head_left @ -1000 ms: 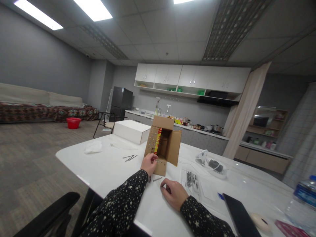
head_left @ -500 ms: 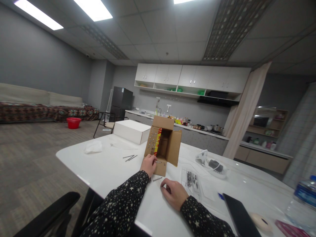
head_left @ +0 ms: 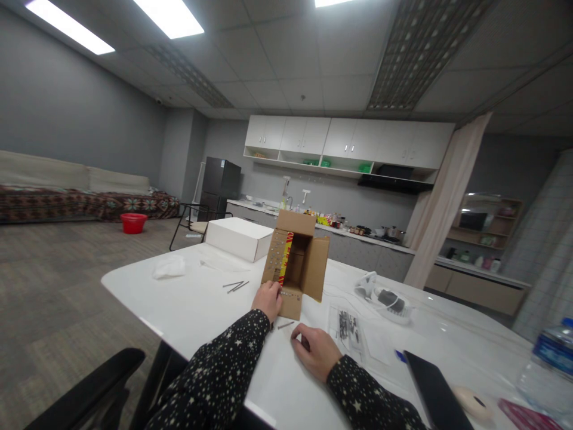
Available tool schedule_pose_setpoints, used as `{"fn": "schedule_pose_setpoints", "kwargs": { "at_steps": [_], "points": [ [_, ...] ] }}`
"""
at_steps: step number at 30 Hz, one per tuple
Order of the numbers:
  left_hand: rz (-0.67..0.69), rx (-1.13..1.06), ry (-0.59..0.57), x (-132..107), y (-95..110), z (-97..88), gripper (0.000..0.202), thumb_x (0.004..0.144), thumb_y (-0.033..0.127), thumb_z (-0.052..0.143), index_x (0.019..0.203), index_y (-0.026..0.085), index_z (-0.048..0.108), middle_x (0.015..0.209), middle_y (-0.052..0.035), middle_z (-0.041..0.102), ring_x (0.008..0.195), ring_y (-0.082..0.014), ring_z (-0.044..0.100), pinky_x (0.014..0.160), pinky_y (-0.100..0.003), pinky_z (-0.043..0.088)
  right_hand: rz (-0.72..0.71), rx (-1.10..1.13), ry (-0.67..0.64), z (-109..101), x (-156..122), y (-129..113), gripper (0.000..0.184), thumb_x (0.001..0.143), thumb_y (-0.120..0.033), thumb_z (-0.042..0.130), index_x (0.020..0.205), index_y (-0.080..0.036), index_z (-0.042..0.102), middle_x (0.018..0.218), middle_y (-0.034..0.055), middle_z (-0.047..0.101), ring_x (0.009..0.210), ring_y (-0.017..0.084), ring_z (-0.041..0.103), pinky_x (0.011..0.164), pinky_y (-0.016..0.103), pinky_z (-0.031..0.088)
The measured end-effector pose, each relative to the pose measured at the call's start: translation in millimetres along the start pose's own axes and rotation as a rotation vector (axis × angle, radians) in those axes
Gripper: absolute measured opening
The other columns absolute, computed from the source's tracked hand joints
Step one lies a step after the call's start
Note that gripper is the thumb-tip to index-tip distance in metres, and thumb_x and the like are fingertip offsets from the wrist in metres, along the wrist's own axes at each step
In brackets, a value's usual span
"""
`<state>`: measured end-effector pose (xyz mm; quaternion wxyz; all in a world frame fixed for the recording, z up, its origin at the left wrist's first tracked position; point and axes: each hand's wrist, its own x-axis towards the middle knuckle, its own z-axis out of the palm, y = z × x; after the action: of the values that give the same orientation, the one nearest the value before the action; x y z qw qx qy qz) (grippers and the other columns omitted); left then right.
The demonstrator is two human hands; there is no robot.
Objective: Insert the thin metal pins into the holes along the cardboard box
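An open cardboard box [head_left: 316, 272] with a red and yellow strip stands on the white table, its opening facing me and its flaps spread. Small metal dots stud its left side and lower flap. My left hand [head_left: 267, 300] is closed at the box's lower left edge, fingers bent over the corner beside the lower flap; its fingertips are partly hidden. My right hand [head_left: 317, 351] lies on the table with curled fingers, and nothing shows in it. Between the hands lies one nail [head_left: 285, 325]. Several more nails [head_left: 237, 286] lie left of the box.
Right of the box sits a clear plastic case [head_left: 349, 328] of dark small parts. Beyond it are a white dish [head_left: 400, 312], a black phone-like slab [head_left: 436, 388] and a water bottle [head_left: 553, 364]. A white box [head_left: 237, 239] and crumpled tissue [head_left: 169, 267] are at the left.
My left hand has shifted very slightly to the left along the box's edge. My right hand, the box and the nails stay where they were.
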<state>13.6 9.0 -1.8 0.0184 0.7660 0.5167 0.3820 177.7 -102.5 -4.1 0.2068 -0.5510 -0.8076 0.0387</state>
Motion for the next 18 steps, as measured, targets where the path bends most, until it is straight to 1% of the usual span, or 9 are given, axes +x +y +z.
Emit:
{"fn": "schedule_pose_setpoints", "kwargs": {
  "at_steps": [13,18],
  "points": [
    [-0.04,0.07,-0.03,-2.6,7.0,-10.6,0.015,0.083,0.015,0.048,0.093,0.017,0.059,0.095,-0.0064,0.06,0.091,-0.019,0.056,0.081,-0.03,0.041,-0.002,-0.005,-0.005,-0.5,0.0,-0.1,0.017,0.082,-0.023,0.047,0.088,-0.021,0.062,0.06,-0.0026,0.058,0.055,0.011,0.049,0.057,0.02,0.029],
    [-0.016,0.08,-0.004,-2.6,6.5,-9.5,0.016,0.084,0.016,0.047,0.095,0.019,0.059,0.098,-0.0059,0.061,0.096,-0.0197,0.056,0.083,-0.032,0.039,-0.01,-0.001,0.001,1.0,1.0,1.6,0.017,0.082,-0.023,0.047,0.088,-0.021,0.062,0.06,-0.0025,0.059,0.056,0.011,0.05,0.057,0.02,0.03]
  ]
}}
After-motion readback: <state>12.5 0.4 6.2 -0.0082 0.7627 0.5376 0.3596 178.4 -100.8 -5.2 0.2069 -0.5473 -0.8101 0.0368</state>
